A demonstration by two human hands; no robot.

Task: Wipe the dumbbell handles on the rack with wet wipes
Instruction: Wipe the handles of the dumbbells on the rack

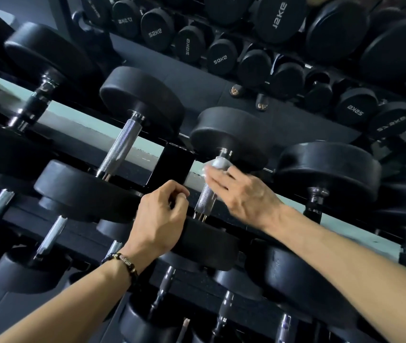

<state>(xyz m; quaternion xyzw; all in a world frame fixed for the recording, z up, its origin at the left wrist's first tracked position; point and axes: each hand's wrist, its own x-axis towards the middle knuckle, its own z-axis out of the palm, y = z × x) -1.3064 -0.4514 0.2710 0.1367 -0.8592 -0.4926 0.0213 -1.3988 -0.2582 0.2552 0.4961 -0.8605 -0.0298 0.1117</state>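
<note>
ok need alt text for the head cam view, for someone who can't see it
A person's right hand presses a wet wipe around a knurled dumbbell handle on a rack, while the left hand rests curled on that dumbbell's near head.

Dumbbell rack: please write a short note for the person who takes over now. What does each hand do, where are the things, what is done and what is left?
Right hand: presses a wet wipe around the upper end of one dumbbell handle, near the far weight head.
Left hand: fingers curled, resting on the near weight head of the same dumbbell; it seems to hold nothing.
Done: cannot tell which handles are already clean.
Left: the lower part of this handle, then probably the neighbouring handle on the left and the other rows of the rack.
</note>
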